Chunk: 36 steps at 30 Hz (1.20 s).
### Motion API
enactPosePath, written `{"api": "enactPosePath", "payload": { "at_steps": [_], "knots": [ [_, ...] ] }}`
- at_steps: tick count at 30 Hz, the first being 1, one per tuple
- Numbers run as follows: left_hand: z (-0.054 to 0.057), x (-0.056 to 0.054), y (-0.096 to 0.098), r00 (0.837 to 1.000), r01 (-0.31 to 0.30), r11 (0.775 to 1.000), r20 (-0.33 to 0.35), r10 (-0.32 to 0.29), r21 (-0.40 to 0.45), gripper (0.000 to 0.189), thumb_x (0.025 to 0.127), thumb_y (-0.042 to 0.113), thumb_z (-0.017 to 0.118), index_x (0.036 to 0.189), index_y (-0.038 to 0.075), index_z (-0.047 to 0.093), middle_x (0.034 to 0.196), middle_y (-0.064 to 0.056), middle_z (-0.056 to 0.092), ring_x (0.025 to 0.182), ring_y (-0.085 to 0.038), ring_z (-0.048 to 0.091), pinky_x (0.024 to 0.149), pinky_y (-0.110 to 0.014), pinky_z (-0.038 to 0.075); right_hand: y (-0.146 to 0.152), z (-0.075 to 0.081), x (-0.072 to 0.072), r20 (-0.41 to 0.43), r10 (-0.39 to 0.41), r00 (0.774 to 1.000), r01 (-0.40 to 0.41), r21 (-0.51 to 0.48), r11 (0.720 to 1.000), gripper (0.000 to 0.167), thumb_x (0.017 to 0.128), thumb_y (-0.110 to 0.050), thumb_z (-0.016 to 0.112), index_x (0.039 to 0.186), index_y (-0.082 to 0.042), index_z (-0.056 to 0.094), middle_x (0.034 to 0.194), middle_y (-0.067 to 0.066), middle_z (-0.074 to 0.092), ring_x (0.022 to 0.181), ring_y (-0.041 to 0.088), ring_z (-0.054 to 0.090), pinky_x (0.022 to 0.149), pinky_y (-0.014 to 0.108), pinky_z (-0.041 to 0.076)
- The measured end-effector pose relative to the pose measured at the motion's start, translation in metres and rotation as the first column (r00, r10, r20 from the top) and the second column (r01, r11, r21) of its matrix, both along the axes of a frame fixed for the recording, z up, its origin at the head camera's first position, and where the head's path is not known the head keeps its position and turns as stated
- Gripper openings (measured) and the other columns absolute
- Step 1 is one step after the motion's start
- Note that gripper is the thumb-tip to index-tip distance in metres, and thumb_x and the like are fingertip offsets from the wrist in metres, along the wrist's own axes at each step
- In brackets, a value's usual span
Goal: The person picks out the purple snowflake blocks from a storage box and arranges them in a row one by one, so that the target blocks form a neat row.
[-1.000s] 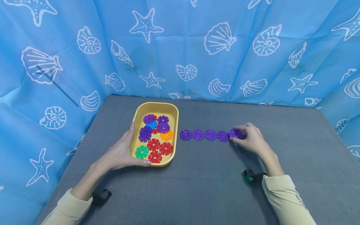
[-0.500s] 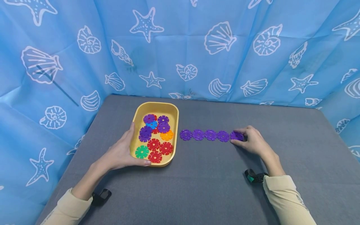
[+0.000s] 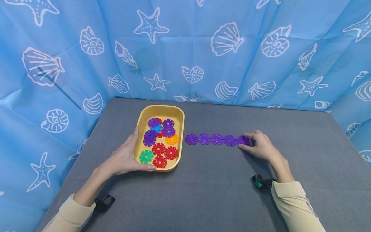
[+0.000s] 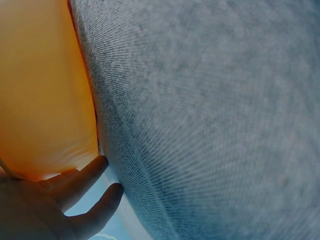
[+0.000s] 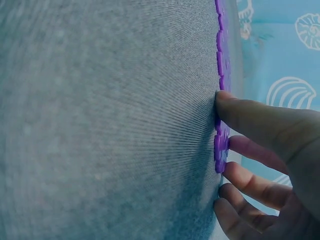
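A row of several purple snowflake discs (image 3: 217, 139) lies on the grey table, running rightward from near the yellow tray (image 3: 182, 141). My right hand (image 3: 261, 146) pinches the rightmost purple snowflake disc (image 3: 242, 140) between thumb and fingers, low at the table and against its neighbour. Part of that disc is hidden by the fingers. The right wrist view shows the purple row (image 5: 222, 60) edge-on, thumb on its near side. My left hand (image 3: 124, 159) holds the tray at its left side and near-left corner, thumb on the near rim.
Inside the tray lie loose discs: several purple and red ones, a blue disc (image 3: 156, 128), an orange disc (image 3: 172, 139) and a green disc (image 3: 146, 157). A blue curtain (image 3: 191, 51) with white shell prints hangs along the table's back and left.
The right hand has shifted slightly right and down, and the rightmost disc has come down flatter in line with the row. The left hand and the tray have stayed put.
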<state>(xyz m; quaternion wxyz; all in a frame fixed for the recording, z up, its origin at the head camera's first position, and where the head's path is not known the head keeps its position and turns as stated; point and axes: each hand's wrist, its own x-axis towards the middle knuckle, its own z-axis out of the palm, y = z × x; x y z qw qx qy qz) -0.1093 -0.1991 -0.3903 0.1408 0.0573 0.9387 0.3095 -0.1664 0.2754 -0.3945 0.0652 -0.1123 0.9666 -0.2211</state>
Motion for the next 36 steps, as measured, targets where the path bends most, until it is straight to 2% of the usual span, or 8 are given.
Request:
{"api": "enactPosePath", "payload": {
  "at_steps": [7, 12, 17, 22, 29, 36],
  "knots": [
    [0.000, 0.000, 0.000, 1.000, -0.002, 1.000, 0.004, 0.002, -0.002, 0.150, 0.063, 0.070, 0.086, 0.164, 0.022, -0.015, 0.166, -0.019, 0.022, 0.138, -0.039, 0.044, 0.100, -0.061, 0.051, -0.001, 0.000, 0.000, -0.021, 0.008, 1.000, -0.008, 0.006, 1.000, 0.055, 0.090, -0.024, 0.078, 0.132, 0.008, 0.063, 0.109, 0.028, 0.061, 0.100, 0.039, 0.058, 0.082, 0.054, 0.048],
    [0.000, 0.000, -0.001, 1.000, 0.002, 1.000, 0.000, -0.002, 0.000, 0.151, 0.062, 0.071, 0.086, 0.164, 0.022, -0.015, 0.166, -0.018, 0.021, 0.136, -0.037, 0.045, 0.099, -0.060, 0.051, -0.006, 0.002, 0.001, -0.106, 0.006, 0.994, -0.006, -0.002, 1.000, 0.054, 0.089, -0.023, 0.080, 0.131, 0.006, 0.064, 0.108, 0.028, 0.064, 0.099, 0.038, 0.059, 0.081, 0.054, 0.047],
    [0.000, 0.000, -0.001, 1.000, 0.002, 1.000, 0.003, -0.002, 0.000, 0.151, 0.062, 0.072, 0.085, 0.164, 0.022, -0.015, 0.167, -0.018, 0.021, 0.135, -0.037, 0.045, 0.099, -0.060, 0.051, -0.024, 0.010, 0.001, -0.191, -0.010, 0.982, -0.005, -0.074, 0.997, 0.052, 0.088, -0.021, 0.081, 0.130, 0.005, 0.065, 0.111, 0.030, 0.065, 0.105, 0.045, 0.062, 0.087, 0.061, 0.051],
    [0.000, -0.001, -0.001, 1.000, 0.001, 1.000, 0.006, -0.001, 0.003, 0.151, 0.062, 0.071, 0.086, 0.164, 0.023, -0.016, 0.167, -0.019, 0.020, 0.136, -0.037, 0.045, 0.101, -0.062, 0.049, -0.050, 0.016, -0.001, -0.247, 0.007, 0.969, -0.046, -0.155, 0.987, 0.047, 0.087, -0.017, 0.081, 0.127, 0.004, 0.068, 0.109, 0.028, 0.066, 0.104, 0.046, 0.065, 0.087, 0.061, 0.054],
    [0.002, 0.001, -0.001, 1.000, 0.014, 1.000, 0.001, -0.014, 0.008, 0.150, 0.064, 0.069, 0.086, 0.164, 0.023, -0.015, 0.168, -0.018, 0.019, 0.136, -0.037, 0.045, 0.101, -0.061, 0.049, -0.095, 0.021, -0.001, -0.247, 0.080, 0.966, -0.139, -0.233, 0.963, 0.045, 0.088, -0.016, 0.081, 0.127, 0.001, 0.069, 0.109, 0.025, 0.066, 0.106, 0.043, 0.066, 0.092, 0.058, 0.056],
    [0.001, 0.006, -0.001, 1.000, 0.019, 1.000, -0.005, -0.019, -0.001, 0.148, 0.064, 0.070, 0.085, 0.164, 0.024, -0.015, 0.167, -0.017, 0.021, 0.134, -0.036, 0.048, 0.098, -0.059, 0.052, -0.138, 0.039, 0.003, -0.203, 0.155, 0.967, -0.210, -0.286, 0.935, 0.048, 0.087, -0.021, 0.082, 0.129, -0.003, 0.069, 0.115, 0.017, 0.066, 0.111, 0.035, 0.066, 0.094, 0.052, 0.058]
  ]
}}
